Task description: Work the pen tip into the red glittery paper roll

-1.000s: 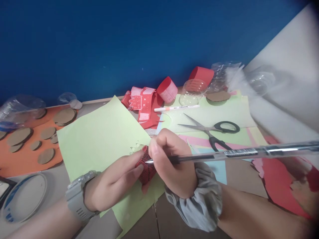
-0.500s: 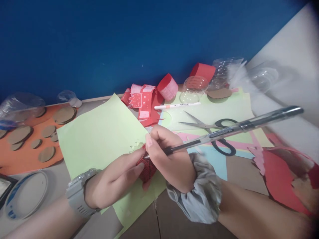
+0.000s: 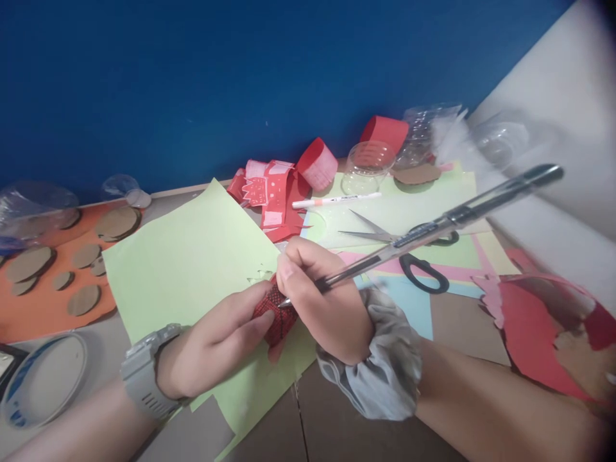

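Observation:
My right hand (image 3: 317,292) is closed around a clear-barrelled pen (image 3: 409,237), its tip touching a small red paper piece (image 3: 282,327) with dark crossed lines drawn over it. My left hand (image 3: 221,340), with a grey watch on the wrist, pinches that piece from the left side. Part of the piece is hidden behind my fingers. Beneath both hands lies a light green sheet (image 3: 187,244), with small cut edges showing just above the red piece.
Scissors (image 3: 423,273) rest on coloured paper to the right, near a white marker (image 3: 337,200). Red paper shapes (image 3: 276,199) and clear plastic cups (image 3: 368,167) stand along the blue wall. Cardboard discs (image 3: 84,299) lie on orange paper at left, beside a tape roll (image 3: 45,382).
The pen's upper end has swung higher and slightly left, while its tip stays on the red piece. The whole view has shifted a little.

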`<action>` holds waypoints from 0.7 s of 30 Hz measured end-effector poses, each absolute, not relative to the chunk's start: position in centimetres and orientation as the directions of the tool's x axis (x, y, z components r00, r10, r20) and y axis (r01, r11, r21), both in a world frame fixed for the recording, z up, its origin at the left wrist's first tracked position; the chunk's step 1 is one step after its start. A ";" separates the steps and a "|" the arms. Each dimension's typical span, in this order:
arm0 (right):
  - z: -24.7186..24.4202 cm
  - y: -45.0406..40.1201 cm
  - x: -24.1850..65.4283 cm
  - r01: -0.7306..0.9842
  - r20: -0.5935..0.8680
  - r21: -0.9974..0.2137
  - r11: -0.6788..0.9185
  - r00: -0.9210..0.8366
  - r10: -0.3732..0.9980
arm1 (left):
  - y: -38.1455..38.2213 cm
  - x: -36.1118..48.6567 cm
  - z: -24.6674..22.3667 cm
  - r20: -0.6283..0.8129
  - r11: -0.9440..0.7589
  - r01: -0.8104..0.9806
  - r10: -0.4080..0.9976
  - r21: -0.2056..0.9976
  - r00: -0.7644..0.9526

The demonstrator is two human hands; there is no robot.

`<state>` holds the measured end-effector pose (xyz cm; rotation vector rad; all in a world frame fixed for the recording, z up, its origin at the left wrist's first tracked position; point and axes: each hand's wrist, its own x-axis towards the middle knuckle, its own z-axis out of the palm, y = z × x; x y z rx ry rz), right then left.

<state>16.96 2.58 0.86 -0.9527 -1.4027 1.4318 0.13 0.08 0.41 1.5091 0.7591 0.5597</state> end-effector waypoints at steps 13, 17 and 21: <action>1.2 2.8 17.0 -0.059 0.077 -0.996 0.060 -0.352 0.933 | 0.2 0.1 0.6 -0.124 0.004 0.178 0.735 0.984 0.667; 1.1 3.0 17.0 -0.053 0.083 -0.996 0.068 -0.362 0.928 | 0.2 0.1 0.4 -0.100 0.004 0.142 0.735 0.990 0.671; 1.0 2.9 17.0 -0.066 0.079 -0.996 0.059 -0.367 0.927 | 0.2 0.2 0.3 -0.079 0.002 0.114 0.736 0.993 0.672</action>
